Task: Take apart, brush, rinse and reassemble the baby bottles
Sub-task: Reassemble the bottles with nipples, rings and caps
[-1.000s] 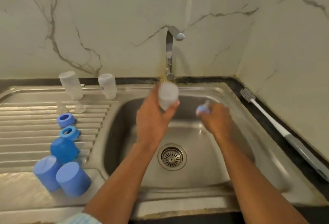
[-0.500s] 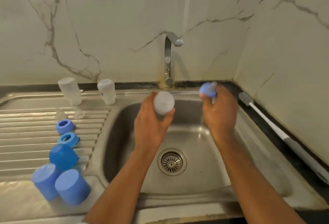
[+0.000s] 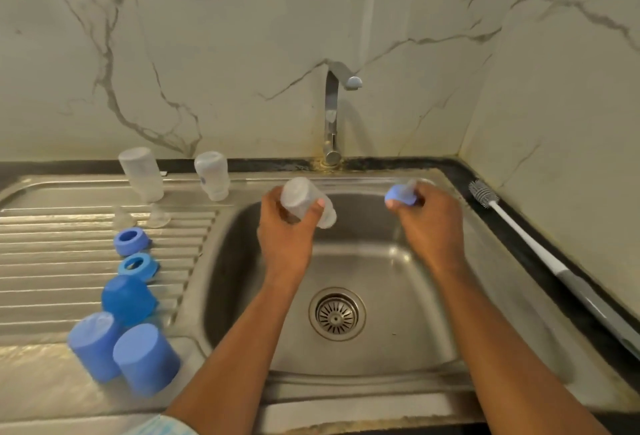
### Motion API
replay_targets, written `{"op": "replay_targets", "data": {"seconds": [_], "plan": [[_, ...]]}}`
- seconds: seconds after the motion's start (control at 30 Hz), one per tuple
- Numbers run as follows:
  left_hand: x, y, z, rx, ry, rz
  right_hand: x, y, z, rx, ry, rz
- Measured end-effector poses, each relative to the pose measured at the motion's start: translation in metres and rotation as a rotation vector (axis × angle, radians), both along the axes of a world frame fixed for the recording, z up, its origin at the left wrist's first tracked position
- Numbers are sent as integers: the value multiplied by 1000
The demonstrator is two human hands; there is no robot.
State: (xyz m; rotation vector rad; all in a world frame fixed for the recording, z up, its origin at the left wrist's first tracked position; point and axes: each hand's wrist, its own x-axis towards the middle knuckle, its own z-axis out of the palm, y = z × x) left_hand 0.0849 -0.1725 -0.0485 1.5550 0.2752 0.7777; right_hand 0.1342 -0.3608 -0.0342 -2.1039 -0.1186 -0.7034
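Note:
My left hand grips a clear bottle body, tilted with its base toward me, over the sink basin. My right hand holds a blue collar ring with a clear nipple above the basin's back right. On the drainboard two clear bottle bodies stand upside down, with two clear nipples in front of them. Two blue rings and three blue caps lie in a row toward me.
The tap rises behind the basin, no water visibly running. A long white-handled bottle brush lies on the dark counter along the right wall. The drain strainer sits in the basin floor. Marble walls close the back and right.
Both hands rose from lower in the basin. My right hand carried the blue ring right and up near the back rim, then dropped slightly. The bottle in my left hand tilted.

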Motion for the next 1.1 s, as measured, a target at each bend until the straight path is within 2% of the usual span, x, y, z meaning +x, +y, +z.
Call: {"op": "replay_targets", "data": {"seconds": [0.03, 0.07, 0.1, 0.13, 0.17, 0.2, 0.23, 0.27, 0.3, 0.33, 0.37, 0.4, 0.43, 0.47, 0.5, 0.53, 0.57, 0.6, 0.63, 0.67, 0.73, 0.8, 0.93, 1.03, 1.1], "plan": [[-1, 2, 3, 112, -69, 66, -2, 4, 12, 63, -216, -19], [-2, 4, 2, 265, -89, 87, -3, 5, 18, 77, -345, -30], [0, 7, -2, 467, -13, 42, -1, 5, 12, 25, -354, -49], [1, 7, -5, 686, 172, -48, 3, 4, 1, -66, -189, -33], [-2, 4, -7, 836, 354, -113, 4, 5, -13, -202, 135, 20], [-4, 2, -9, 892, 429, -124, 2, 4, -21, -326, 428, 69], [-7, -1, -8, 873, 344, -80, -1, 4, -20, -345, 463, 75], [-9, -5, -2, 814, 147, 7, 0, 6, -10, -283, 321, 40], [-9, -8, 2, 817, 8, 47, -3, 9, 4, -126, -11, -28], [-6, -9, 4, 869, -43, 39, -8, 11, 16, -18, -309, -63], [-7, -8, 0, 923, 54, -35, -7, 12, 18, -20, -375, -43], [-7, -7, -3, 994, 248, -79, -6, 11, 18, -93, -282, 8], [-8, -7, -7, 1009, 409, -99, -5, 11, 6, -195, 53, 78], [-7, -7, -10, 940, 419, -70, -5, 8, -9, -326, 437, 114], [-7, -6, -9, 798, 335, -26, -5, 6, -20, -360, 542, 125], [-5, -8, -3, 660, 199, -7, -1, 3, -19, -319, 473, 71], [-3, -8, -1, 556, 117, -31, 0, 3, -11, -180, 279, 12], [-2, -8, -2, 416, 105, -78, -2, 6, 1, -26, 85, -4], [-4, -9, -4, 242, 135, -153, -4, 7, 10, 100, -15, 16], [-4, -11, -5, 56, 174, -232, -8, 9, 17, 194, -58, 56], [-4, -13, -2, -310, 206, -329, -6, 9, 11, 318, -2, 106], [-3, -12, 2, -572, 192, -403, -7, 7, 8, 426, 68, 151], [-9, -11, 10, -833, 179, -466, -6, 6, 12, 558, 149, 283], [-11, -12, 14, -892, 191, -474, -8, 11, 7, 453, 185, 326], [-11, -13, 13, -903, 203, -489, -8, 11, 5, 456, 210, 365]]}}
